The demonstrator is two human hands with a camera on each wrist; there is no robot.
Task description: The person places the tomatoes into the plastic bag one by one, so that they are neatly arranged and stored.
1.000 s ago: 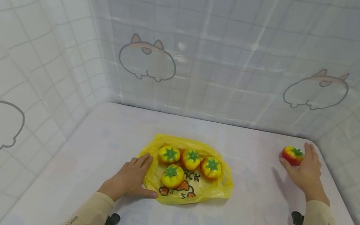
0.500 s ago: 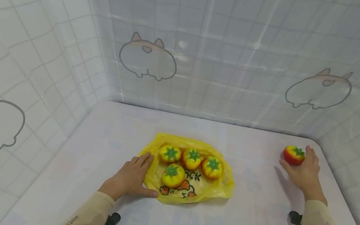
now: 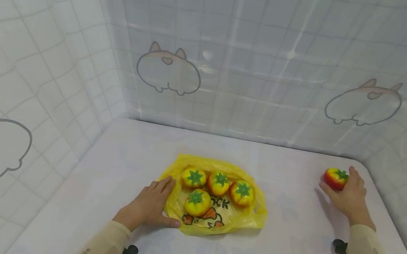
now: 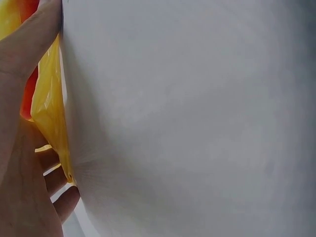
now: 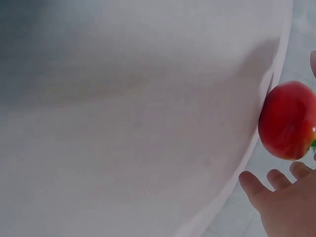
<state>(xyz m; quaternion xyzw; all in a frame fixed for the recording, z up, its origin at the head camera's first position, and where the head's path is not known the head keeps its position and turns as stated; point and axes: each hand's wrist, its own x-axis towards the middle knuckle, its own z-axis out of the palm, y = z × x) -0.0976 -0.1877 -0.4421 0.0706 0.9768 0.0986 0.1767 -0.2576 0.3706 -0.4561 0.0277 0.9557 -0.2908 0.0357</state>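
Note:
A yellow plastic bag (image 3: 246, 221) with dark lettering and a cartoon print lies flat mid-table in the head view. Several glossy yellow-red toy tomatoes (image 3: 197, 203) with green star-shaped tops rest on it. Along the bag's left edge sits my left hand (image 3: 149, 203), fingers extended and thumb toward the front corner, touching the plastic. At the far right, my right hand (image 3: 352, 196) is beside a lone red-yellow toy tomato (image 3: 334, 179) on the table. In the right wrist view, spread fingers (image 5: 254, 190) stand apart from that tomato (image 5: 289, 121); part of it is cut off by the frame.
The white table (image 3: 134, 146) ends at a straight far edge. A pale gridded curtain (image 3: 257, 100) with cartoon animal drawings hangs behind and along both sides. The right hand is close to the table's right edge.

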